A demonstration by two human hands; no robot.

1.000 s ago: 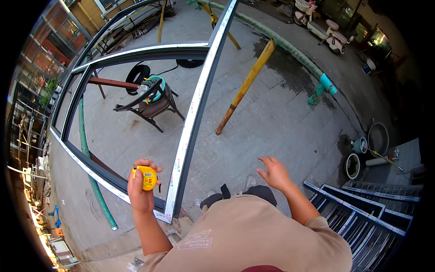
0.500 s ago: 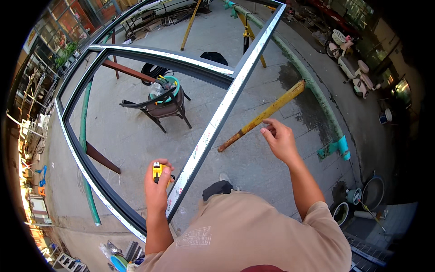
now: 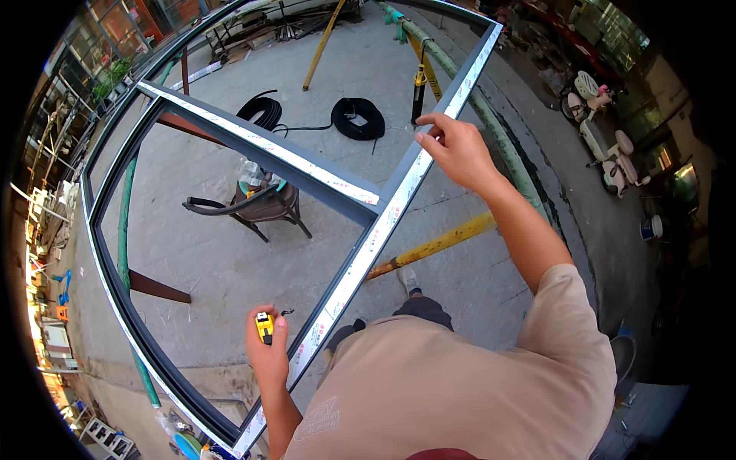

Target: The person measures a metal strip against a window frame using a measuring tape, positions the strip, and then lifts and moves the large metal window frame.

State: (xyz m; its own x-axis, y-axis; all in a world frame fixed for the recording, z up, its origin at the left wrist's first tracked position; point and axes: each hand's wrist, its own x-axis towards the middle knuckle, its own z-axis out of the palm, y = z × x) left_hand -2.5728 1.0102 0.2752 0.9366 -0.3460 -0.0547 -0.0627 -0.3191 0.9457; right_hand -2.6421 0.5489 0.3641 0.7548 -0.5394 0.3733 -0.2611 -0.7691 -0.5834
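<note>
My left hand (image 3: 268, 360) is wrapped round a yellow and black tape measure (image 3: 264, 328), just left of the near end of a large metal frame's right-hand bar. The dark grey frame (image 3: 346, 285) carries white printed protective film and has a crossbar (image 3: 261, 142) meeting the right-hand bar. My right hand (image 3: 464, 157) is farther up, at the outer part of that bar. Its index finger and thumb are bent with a small gap between them, and nothing shows in them. Whether the fingertips touch the bar I cannot tell.
Green pipes (image 3: 125, 215) and yellow posts (image 3: 445, 244) stand under and around the frame. A dark chair (image 3: 261, 205) with a teal bucket sits below it. Black coils (image 3: 358, 119) lie on the paving. At the right stands a pale scooter (image 3: 606, 146).
My right hand has moved up and left, from open space to the frame's right-hand bar. The left hand has dropped slightly with the tape measure. My view and body have shifted.
</note>
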